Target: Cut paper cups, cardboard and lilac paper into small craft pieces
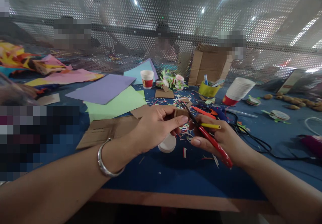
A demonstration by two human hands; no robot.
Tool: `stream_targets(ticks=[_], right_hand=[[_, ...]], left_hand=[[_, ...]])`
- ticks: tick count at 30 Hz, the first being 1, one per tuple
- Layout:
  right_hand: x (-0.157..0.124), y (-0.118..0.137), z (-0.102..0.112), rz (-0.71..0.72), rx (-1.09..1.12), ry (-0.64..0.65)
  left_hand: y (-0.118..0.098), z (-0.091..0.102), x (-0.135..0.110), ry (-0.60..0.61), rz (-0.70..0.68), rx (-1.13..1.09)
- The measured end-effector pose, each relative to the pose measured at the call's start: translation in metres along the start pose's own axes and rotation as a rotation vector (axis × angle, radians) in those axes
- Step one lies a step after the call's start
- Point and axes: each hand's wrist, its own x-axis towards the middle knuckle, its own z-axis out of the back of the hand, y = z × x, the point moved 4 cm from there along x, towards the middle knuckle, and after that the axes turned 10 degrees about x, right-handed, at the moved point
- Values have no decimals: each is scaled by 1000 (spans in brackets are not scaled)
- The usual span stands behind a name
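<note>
Red-handled scissors [213, 145] are in my right hand [223, 133], with their dark blades pointing up and to the left. From between the fingers of that hand juts a short yellow rod [210, 126]; I cannot tell whether it belongs to the scissors. My left hand [158, 125] pinches a small piece of brown cardboard [182, 113] right beside the blades. Below the left fingers a white paper-cup base [167, 145] lies on the table. Paper snippets [184, 153] are scattered around and beneath both hands.
Cardboard [100, 131], green paper [117, 103] and purple paper [103, 88] lie at left. Behind stand a paper cup [147, 79] and a yellow pen holder [208, 90]. Stacked cups [238, 90] lean at right, near a black cable [263, 147]. A person sits at far left.
</note>
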Motion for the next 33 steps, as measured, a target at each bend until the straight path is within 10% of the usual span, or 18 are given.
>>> stream_targets(ticks=[33], right_hand=[[1, 0, -1, 43, -66, -77]], left_hand=[[6, -3, 0, -15, 92, -247]])
